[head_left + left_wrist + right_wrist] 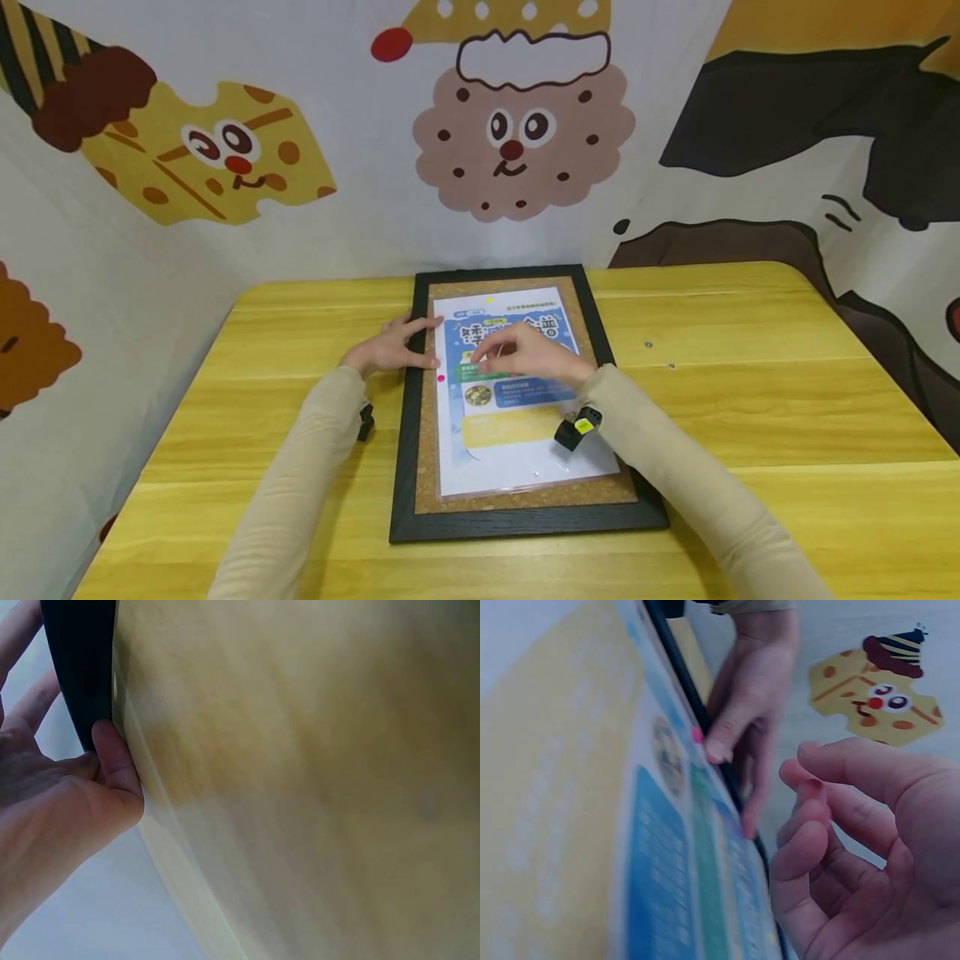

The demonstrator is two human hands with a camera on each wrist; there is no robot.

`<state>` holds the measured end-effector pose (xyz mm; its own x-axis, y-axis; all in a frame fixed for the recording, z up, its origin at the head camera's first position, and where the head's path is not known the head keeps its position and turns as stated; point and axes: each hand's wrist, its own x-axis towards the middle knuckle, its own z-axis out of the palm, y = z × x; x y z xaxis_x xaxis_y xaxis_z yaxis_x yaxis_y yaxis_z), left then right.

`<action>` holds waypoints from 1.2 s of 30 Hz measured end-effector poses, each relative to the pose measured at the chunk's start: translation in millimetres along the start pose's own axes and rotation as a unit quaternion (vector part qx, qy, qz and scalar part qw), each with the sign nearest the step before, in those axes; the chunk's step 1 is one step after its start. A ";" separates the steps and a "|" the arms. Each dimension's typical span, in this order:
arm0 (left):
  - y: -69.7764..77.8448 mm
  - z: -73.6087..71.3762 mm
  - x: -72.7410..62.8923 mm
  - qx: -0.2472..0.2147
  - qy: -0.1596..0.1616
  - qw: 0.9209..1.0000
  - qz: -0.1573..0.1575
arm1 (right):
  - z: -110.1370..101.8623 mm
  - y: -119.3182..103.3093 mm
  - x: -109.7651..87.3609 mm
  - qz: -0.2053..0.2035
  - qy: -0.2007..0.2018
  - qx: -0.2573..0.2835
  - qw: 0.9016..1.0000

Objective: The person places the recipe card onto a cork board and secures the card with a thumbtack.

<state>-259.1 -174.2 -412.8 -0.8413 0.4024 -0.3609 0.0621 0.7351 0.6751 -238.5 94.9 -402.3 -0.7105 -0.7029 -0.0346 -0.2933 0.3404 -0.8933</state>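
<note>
A printed sheet (525, 462) lies on a cork board (427, 467) with a black frame (525, 523). A pink pin (441, 378) sits at its left edge, a yellow pin (489, 300) at its top. My left hand (386, 346) reaches across the frame's left side, thumb and index fingertips spread at the sheet's edge. In the left wrist view, one fingertip (112, 750) bends against the frame. Over the sheet's upper middle hangs my right hand (525, 354), fingers bent. A reddish spot shows at its fingertips (814, 787); I cannot tell if it is something held.
The board rests on a wooden table (750, 442). Right of it lie two small round bits (648, 344). A tiny bright dot (536, 474) shows near the sheet's lower edge. Behind the table hangs a cartoon-printed cloth (360, 242).
</note>
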 end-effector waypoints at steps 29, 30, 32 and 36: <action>-0.9 1.2 -0.5 -0.005 0.006 1.000 -0.010 | -50.4 31.9 -59.4 0.054 0.071 -0.011 0.996; -1.0 1.0 -0.4 -0.005 0.006 1.000 -0.012 | -52.0 33.1 -61.5 0.056 0.073 -0.011 0.996; -0.8 0.9 -0.2 -0.004 0.005 1.000 -0.014 | -55.6 36.0 -65.9 0.060 0.077 -0.010 0.995; 0.4 0.8 -0.1 -0.003 0.005 1.000 -0.011 | -63.0 41.7 -76.8 0.069 0.088 -0.014 0.994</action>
<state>-258.5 -173.6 -413.0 -0.8477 0.3806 -0.3695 0.0399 0.7403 0.6711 -236.5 202.5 -408.6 -0.8448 -0.5299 -0.0745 -0.2021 0.4448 -0.8725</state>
